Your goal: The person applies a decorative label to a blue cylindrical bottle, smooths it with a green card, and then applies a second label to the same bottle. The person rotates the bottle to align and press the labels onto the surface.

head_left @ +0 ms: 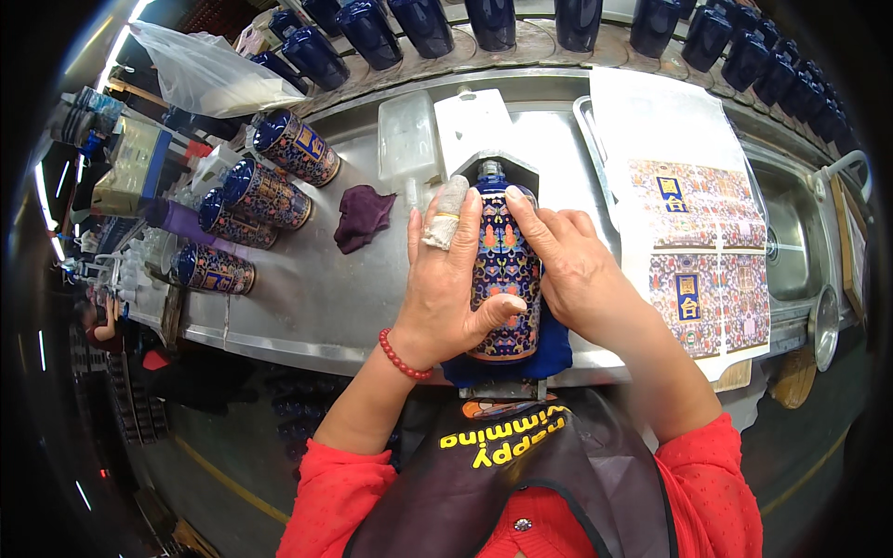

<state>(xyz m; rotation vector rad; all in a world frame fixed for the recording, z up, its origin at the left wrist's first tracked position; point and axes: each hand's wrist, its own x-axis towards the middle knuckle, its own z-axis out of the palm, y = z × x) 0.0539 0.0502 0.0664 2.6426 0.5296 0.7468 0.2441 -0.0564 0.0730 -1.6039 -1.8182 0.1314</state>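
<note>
Two bare hands meet on one patterned blue bottle (507,246), which lies on its side over the metal bench (321,270), directly in front of the person. Its long axis runs almost straight away from the body: the neck points to the far side, close to a grey support (523,174), and the base faces the person above a dark blue cloth (554,346). The left hand (433,302) lies along the bottle's left flank; its fingers are extended toward the neck, one of them wrapped in a pale bandage (448,216), and its thumb reaches across the upper face, nearer the base. The right hand (584,274) approaches from the opposite side, with the index finger straight and laid on the right shoulder of the bottle, the remaining fingers loosely bent. Neither hand is clenched; both rest against the decorated surface without encircling it. Neither is clearly the nearer, since both touch; the governing relation appears to be this flanking of the axis, with the right index fingertip close to the neck and the left thumb lower down. A purple cloth (363,219) lies to the left, apart from the bottle; patterned sheets (712,265) lie beyond the right hand.
</note>
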